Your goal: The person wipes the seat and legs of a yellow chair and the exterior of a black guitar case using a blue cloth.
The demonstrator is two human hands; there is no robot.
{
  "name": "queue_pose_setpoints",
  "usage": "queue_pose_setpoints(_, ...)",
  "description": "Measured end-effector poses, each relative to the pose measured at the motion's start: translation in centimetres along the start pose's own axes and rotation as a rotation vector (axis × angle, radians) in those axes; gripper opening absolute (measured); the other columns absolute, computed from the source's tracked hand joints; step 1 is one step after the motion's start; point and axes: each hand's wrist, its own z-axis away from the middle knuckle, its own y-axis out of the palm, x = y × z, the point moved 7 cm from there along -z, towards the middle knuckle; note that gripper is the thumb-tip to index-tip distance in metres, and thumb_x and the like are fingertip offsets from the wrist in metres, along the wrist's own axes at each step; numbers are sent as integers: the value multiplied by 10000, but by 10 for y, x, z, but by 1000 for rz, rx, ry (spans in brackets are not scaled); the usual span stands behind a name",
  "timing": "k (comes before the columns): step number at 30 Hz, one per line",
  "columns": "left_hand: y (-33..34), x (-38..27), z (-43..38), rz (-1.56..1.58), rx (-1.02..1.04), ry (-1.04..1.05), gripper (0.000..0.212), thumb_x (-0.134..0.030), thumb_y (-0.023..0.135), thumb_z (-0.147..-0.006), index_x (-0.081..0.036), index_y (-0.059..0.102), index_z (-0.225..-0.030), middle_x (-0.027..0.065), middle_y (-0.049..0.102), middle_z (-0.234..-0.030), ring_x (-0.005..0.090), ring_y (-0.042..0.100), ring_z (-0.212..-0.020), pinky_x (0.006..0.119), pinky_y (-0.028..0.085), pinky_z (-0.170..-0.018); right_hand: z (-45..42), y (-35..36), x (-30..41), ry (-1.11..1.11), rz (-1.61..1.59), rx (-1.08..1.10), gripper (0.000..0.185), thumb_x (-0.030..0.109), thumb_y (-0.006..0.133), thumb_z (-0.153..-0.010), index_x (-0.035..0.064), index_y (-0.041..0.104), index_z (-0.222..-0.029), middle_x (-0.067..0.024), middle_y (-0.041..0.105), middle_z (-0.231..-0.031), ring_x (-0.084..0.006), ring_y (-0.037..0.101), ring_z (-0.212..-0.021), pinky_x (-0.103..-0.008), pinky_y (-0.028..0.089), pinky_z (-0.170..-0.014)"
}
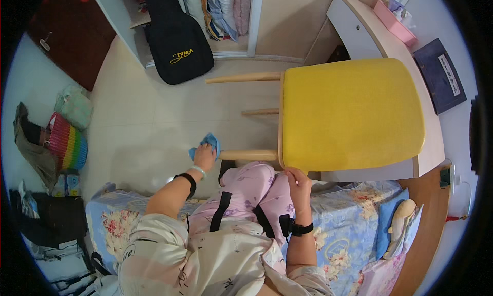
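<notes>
A yellow upholstered chair (352, 115) lies tipped in front of me, its wooden legs pointing left. My left hand (205, 157) grips a blue cloth (209, 140) at the tip of the nearest wooden leg (248, 155). At the chair's near left corner, my right hand (299, 186) pinches the edge with thumb and fingers. Two more legs show beyond: the far leg (242, 78) and a shorter-looking leg (260, 112). What supports the chair underneath is hidden.
I sit on a bed with a floral sheet (342, 234). Behind the chair is a pale desk (431, 142) with a pink bin (393, 22). A black guitar bag (181, 45) leans on an open wardrobe (256, 22). Left, a rainbow-striped basket (71, 142) stands by the wall.
</notes>
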Motion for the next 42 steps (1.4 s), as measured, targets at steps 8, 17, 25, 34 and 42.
queue_pose_setpoints(8, 18, 28, 33, 678, -373, -657, 400, -151, 582, -853, 105, 534, -1156, 312, 522, -1240, 452, 501, -1124, 456, 418, -990, 3, 6, 8, -36, -15, 26, 124, 34, 611, -876, -35, 678, -955, -177, 694, -902, -263, 670, -820, -317, 511, -742)
queue_pose_setpoints(17, 15, -75, 37, 644, 91, -203, 326, -99, 729, -724, 8, 589, -998, 147, 663, -1010, 274, 642, -958, 374, 516, -865, 8, 5, 4, -42, 0, 25, 127, 34, 609, -876, -26, 680, -963, -159, 698, -889, -242, 676, -809, -309, 515, -735)
queue_pose_setpoints(25, 145, -81, 5, 1301, 4, -208, 226, -48, 501, -802, -8, 604, -1000, 146, 609, -1108, 317, 566, -1062, 528, 409, -1018, 9, -9, 15, -13, 55, 39, 114, 40, 613, -876, -26, 677, -943, -179, 690, -911, -292, 674, -820, -325, 519, -721)
queue_pose_setpoints(34, 57, 28, 38, 2238, -310, -1216, 206, -82, 485, -847, -23, 609, -1000, 94, 633, -1129, 272, 595, -1052, 444, 436, -1008, 14, -7, -2, -37, 26, 8, 108, 42, 626, -872, -28, 678, -936, -177, 688, -909, -289, 667, -803, -326, 514, -722)
queue_pose_setpoints(42, -27, 4, 32, 1728, 146, -640, 198, -77, 563, -890, 6, 573, -1070, 112, 628, -1035, 247, 619, -969, 388, 526, -863, 5, 28, 10, -22, -45, 198, 193, 63, 682, -830, -4, 669, -1010, -170, 679, -947, -277, 664, -853, -336, 520, -728)
